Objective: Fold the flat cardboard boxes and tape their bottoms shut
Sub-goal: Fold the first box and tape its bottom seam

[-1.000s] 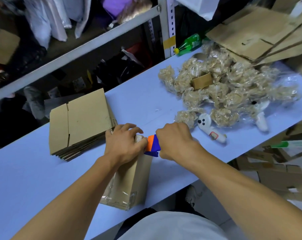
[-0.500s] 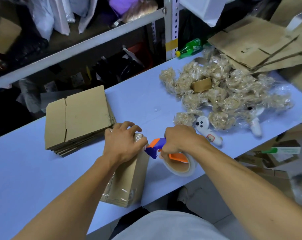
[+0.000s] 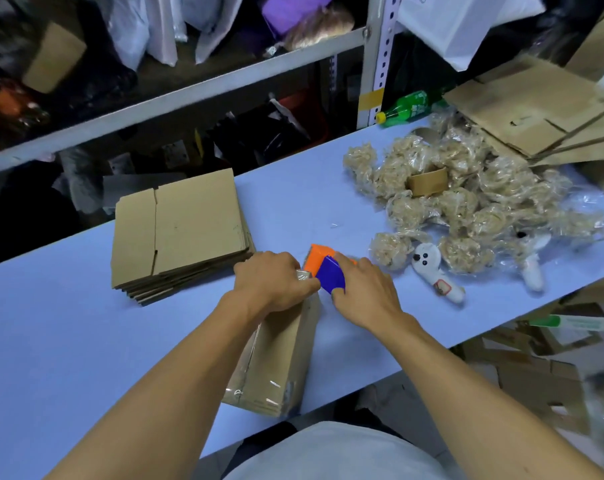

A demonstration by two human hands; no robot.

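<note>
Cardboard box (image 3: 276,355), tape-glossed, gripped beside plastic tape dispenser (image 3: 325,271).

tape dispenser (image 3: 325,271): orange, blue | table (image 3: 68,327): pale blue | bottle (image 3: 409,108): green

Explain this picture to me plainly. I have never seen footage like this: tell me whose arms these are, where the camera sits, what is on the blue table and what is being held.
No machine here: a person works with bare hands, and the single camera sits on their head, looking down. The left hand grips the top of an upright cardboard box on the blue table. The right hand holds an orange and blue tape dispenser against that box's top edge. To the left lies a stack of flat cardboard boxes. To the right lies a heap of plastic-wrapped tan bundles, a small white plush toy and, further back, a green bottle on its side and more flat cardboard.
</note>
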